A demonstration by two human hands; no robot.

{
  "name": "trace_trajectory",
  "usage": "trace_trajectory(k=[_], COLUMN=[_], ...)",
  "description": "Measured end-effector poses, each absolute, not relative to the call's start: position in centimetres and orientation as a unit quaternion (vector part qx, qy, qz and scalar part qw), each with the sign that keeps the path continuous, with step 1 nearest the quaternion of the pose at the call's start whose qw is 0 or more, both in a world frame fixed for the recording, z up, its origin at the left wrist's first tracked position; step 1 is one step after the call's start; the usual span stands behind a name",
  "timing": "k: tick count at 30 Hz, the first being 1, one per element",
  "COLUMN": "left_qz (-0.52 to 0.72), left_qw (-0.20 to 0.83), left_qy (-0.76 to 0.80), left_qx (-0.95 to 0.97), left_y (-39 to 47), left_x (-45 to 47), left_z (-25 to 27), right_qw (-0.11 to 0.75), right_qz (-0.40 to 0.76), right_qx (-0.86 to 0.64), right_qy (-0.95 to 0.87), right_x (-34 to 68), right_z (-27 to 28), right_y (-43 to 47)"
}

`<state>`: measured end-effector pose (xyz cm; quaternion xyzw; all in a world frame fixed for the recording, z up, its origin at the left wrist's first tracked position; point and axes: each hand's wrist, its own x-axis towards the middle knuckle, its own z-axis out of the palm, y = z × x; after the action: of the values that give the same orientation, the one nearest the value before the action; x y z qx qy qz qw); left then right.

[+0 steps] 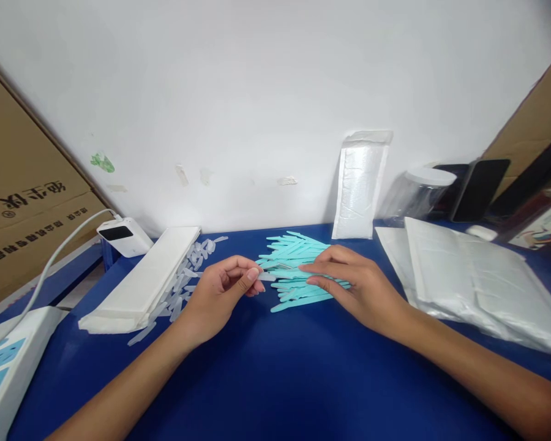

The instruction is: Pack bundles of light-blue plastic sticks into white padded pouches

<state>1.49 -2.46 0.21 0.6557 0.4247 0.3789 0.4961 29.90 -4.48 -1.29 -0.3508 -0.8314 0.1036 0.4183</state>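
My left hand (220,297) pinches a small translucent plastic cap (268,277) between thumb and fingertips. Facing it, my right hand (360,288) grips a turquoise eyebrow razor (292,273), its narrow end toward the cap. Whether cap and razor touch, I cannot tell. Behind and below the right fingers lies a pile of similar turquoise razors (298,301), partly hidden by that hand. A heap of loose translucent caps (177,293) is spread to the left of my left hand.
White envelopes (140,278) lie stacked at left, near a white device (127,237) with a cable and a power strip (16,361). One padded mailer (360,187) leans on the wall. More padded mailers (477,282), a clear jar (417,196) and a dark phone (480,190) occupy the right.
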Motion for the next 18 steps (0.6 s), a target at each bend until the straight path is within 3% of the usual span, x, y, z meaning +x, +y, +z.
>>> trace_trajectory(k=[18], left_qz=[0.370], left_qw=[0.503], left_qy=[0.418], left_qx=[0.660], left_y=[-2.62], left_x=[1.56], left_z=[-0.22], right_qw=[0.398], right_qz=[0.083], right_qx=[-0.316], right_qy=[-0.857], right_x=[29.88], right_z=[-1.17], right_y=[-4.70])
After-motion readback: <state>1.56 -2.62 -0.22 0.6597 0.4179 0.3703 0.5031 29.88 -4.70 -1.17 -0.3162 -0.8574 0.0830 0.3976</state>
